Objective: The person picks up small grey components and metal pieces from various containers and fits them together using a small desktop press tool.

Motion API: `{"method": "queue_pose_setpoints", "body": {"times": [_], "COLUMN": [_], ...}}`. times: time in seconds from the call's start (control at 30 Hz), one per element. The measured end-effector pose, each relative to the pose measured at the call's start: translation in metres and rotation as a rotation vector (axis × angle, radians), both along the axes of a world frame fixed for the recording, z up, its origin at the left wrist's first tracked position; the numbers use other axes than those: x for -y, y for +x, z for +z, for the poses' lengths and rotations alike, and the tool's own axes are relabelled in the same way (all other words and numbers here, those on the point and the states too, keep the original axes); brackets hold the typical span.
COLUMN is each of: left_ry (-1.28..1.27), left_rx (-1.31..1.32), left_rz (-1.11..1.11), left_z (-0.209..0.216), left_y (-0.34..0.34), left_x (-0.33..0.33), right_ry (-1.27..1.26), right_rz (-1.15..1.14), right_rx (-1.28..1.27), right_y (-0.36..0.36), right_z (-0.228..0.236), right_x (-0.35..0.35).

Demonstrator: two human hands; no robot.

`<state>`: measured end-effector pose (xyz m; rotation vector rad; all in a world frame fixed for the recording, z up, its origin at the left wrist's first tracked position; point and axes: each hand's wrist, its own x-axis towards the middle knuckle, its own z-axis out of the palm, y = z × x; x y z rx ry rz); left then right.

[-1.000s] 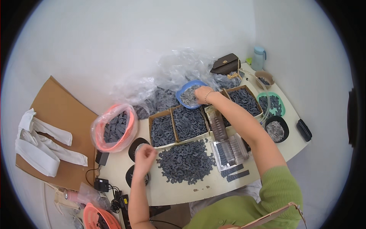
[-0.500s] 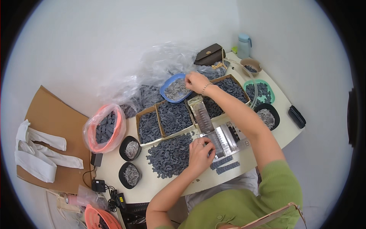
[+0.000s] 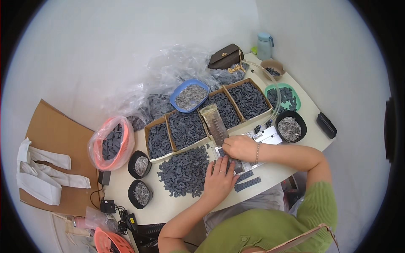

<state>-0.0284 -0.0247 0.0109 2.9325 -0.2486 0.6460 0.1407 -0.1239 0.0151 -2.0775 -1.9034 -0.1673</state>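
My left hand (image 3: 220, 175) lies with its fingers spread over the near end of a clear, metal-edged fixture (image 3: 253, 168) on the table. Right beside it, my right hand (image 3: 241, 147) is bent down onto the same fixture. Its fingers are closed together, and whatever they pinch is too small to make out. Behind the hands, a clear slotted box (image 3: 216, 125) leans up from the fixture. A blue tray (image 3: 195, 82) of thin silvery pins sits on the far boxes. To the left lies a heap of small dark grey pieces (image 3: 183, 173).
Divided cardboard boxes (image 3: 168, 131) full of grey pieces stand behind. Black bowls of pins (image 3: 140, 194) are at left, another black bowl (image 3: 302, 122) at right beside a green tray (image 3: 298, 101). Finished-looking grey strips (image 3: 248, 184) lie near the front edge. A pink basket (image 3: 98, 147) stands far left.
My right hand has come back from the blue tray to the fixture, nearer me. My left hand has stayed at the fixture, its fingers now spread out flatter.
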Motion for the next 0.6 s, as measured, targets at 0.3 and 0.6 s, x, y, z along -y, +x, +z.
{"method": "queue_pose_setpoints", "body": {"times": [0.3,0.6], "left_ry": [-0.152,-0.134], "left_rx": [-0.141,-0.167], "left_rz": [0.071,0.039], "left_z": [-0.003,-0.005], "left_y": [0.007,0.015], "left_x": [-0.019,-0.010], "right_ry": [0.121,0.166], "right_rz": [0.001,-0.065], "right_rx": [-0.075,0.077], "right_y": [-0.003,-0.011], "right_z": [-0.003,-0.007], "right_x": [0.019,0.039]}}
